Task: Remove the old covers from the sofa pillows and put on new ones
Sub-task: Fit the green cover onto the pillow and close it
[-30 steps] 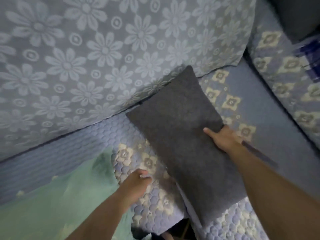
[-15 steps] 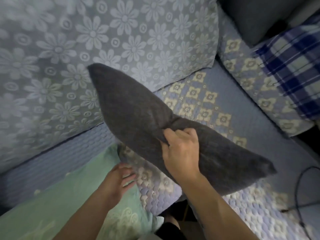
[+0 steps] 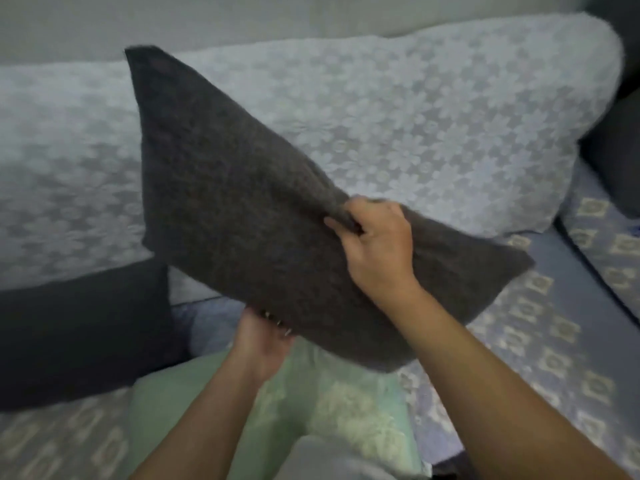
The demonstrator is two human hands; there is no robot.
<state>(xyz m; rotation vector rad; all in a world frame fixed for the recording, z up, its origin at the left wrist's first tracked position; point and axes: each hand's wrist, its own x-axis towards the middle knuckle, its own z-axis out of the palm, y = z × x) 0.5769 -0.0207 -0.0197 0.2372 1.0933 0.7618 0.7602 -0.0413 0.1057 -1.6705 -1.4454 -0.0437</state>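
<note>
Above the green cover on the sofa seat, I hold the grey pillow aloft, right hand pinching its top seam, left hand gripping the lower edge, where I should locate the opening first.

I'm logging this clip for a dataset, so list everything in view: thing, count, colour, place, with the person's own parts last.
grey pillow: 1, dark grey, held up in the air in front of the sofa back
sofa back cushion: 1, pale blue-grey with flower pattern, behind the grey pillow
dark cushion: 1, dark, on the seat at left
green cover: 1, pale green, on the seat below the grey pillow
seat cover: 1, blue quilted with cream squares, across the seat
wall: 1, light grey, top
left hand: 1, at the grey pillow's lower edge
right hand: 1, pinches the grey pillow's fabric
</note>
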